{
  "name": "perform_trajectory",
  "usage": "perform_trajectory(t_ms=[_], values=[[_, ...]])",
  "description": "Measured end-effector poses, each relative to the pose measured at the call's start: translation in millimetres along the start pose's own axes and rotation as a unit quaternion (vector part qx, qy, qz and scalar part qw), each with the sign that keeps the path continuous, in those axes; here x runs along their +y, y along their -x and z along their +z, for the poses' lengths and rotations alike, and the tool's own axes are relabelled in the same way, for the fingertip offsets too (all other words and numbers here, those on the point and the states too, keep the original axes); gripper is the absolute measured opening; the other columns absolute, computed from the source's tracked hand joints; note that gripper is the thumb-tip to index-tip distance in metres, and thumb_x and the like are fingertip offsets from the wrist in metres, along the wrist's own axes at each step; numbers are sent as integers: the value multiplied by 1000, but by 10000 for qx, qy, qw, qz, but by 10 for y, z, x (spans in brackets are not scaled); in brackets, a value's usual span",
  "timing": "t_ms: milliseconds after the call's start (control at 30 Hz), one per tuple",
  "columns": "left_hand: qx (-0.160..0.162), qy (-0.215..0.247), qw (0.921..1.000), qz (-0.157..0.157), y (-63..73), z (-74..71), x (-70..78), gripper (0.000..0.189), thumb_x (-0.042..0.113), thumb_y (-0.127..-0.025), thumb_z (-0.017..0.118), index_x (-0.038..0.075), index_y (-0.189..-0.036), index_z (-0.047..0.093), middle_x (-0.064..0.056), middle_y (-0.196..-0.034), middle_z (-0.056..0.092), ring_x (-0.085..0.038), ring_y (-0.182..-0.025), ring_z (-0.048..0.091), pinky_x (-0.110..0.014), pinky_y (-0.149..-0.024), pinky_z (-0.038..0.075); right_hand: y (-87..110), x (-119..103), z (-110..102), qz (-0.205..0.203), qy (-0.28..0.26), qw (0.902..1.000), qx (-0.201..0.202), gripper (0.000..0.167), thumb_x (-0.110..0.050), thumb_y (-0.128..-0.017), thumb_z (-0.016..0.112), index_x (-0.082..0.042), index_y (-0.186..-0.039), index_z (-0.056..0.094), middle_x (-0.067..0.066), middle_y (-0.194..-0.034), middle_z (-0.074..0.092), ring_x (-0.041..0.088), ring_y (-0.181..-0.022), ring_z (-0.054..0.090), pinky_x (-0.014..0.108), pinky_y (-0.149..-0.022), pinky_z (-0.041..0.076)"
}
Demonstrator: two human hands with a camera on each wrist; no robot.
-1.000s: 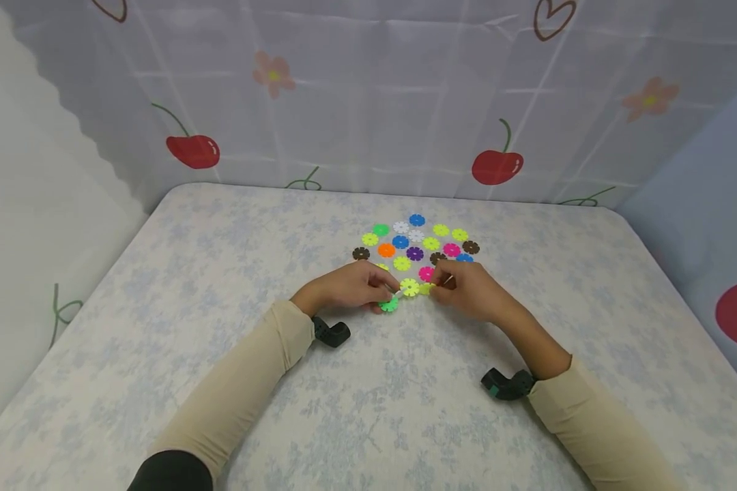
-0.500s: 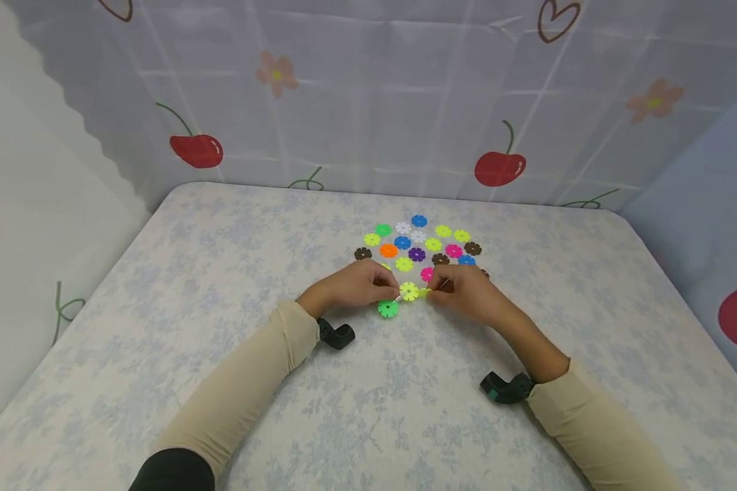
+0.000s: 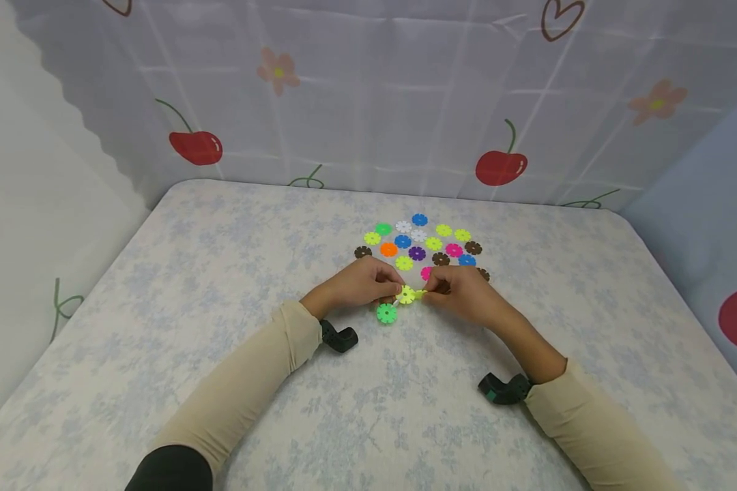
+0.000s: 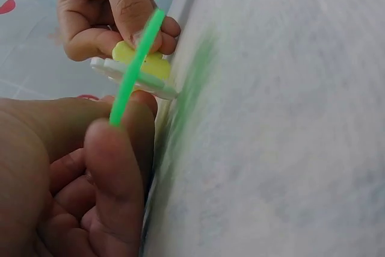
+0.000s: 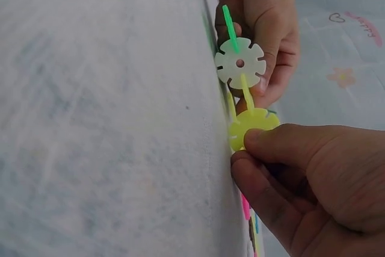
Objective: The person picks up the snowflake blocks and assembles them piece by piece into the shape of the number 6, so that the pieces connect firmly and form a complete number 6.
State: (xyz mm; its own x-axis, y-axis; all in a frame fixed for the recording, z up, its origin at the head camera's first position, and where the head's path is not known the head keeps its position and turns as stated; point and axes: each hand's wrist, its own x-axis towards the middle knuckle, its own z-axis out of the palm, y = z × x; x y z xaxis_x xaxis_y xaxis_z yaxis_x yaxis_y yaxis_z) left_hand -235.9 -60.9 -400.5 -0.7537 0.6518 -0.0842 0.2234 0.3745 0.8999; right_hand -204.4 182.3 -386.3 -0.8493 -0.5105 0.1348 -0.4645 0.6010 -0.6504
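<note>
Toward the far half of the worktop (image 3: 356,409), your two hands meet over a short chain of slotted discs, raised on edge between them. Your right grip (image 3: 465,290) pinches the end yellow disc (image 5: 252,123) between thumb and finger. That disc joins a middle yellow disc (image 3: 407,294), which runs crosswise into a white disc (image 5: 248,58), and the green disc (image 3: 386,314) finishes the chain on the side nearer you, just beside your left fingers. Your left grip (image 3: 359,281) has its fingertips closed on the chain where white meets yellow; you cannot tell from these views which of the two it pinches. Just beyond your hands, loose discs lie flat and spread out: an orange disc (image 3: 389,249), a purple disc (image 3: 417,253), a pink disc (image 3: 454,250) and a blue disc (image 3: 420,219) among others in yellow, white, green and brown. Your beige sleeves (image 3: 239,385) are turned back, and behind the worktop hangs a curtain (image 3: 374,102) printed with cherries and flowers.
</note>
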Motion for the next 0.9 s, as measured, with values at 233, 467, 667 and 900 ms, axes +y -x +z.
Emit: perform_trajectory(t_ms=[233,467,667,900], values=[[46,347,9993,-97,4,13,7,13,9,-100,65,1,-104,75,-7,-78,69,-15,-65,61,-27,-64,53,0,-12,9,47,-30,10000,25,17,1,-86,79,-10,-79,69,-4,-77,68,14,-71,62,29,-64,53],[115,469,9987,-142,-17,36,1,13,8,-100,66,0,-102,75,-8,-78,69,-17,-68,63,-28,-70,53,-8,-30,16,-16,-174,9998,-17,14,2,-86,79,-8,-80,71,-2,-75,67,15,-70,59,28,-61,51],[106,393,9986,-331,3,28,18,13,12,-99,67,3,-102,75,-7,-80,70,-17,-71,65,-29,-74,53,1,-34,35,54,-268,9996,59,14,2,-86,79,-8,-81,70,-2,-77,68,15,-71,61,28,-63,52],[-65,472,9976,-505,22,15,24,14,13,-100,67,4,-106,75,-8,-81,70,-17,-71,63,-29,-71,54,14,-29,12,269,-174,9994,-90,12,-2,-88,78,-10,-90,69,-1,-88,70,18,-82,67,35,-75,57]])
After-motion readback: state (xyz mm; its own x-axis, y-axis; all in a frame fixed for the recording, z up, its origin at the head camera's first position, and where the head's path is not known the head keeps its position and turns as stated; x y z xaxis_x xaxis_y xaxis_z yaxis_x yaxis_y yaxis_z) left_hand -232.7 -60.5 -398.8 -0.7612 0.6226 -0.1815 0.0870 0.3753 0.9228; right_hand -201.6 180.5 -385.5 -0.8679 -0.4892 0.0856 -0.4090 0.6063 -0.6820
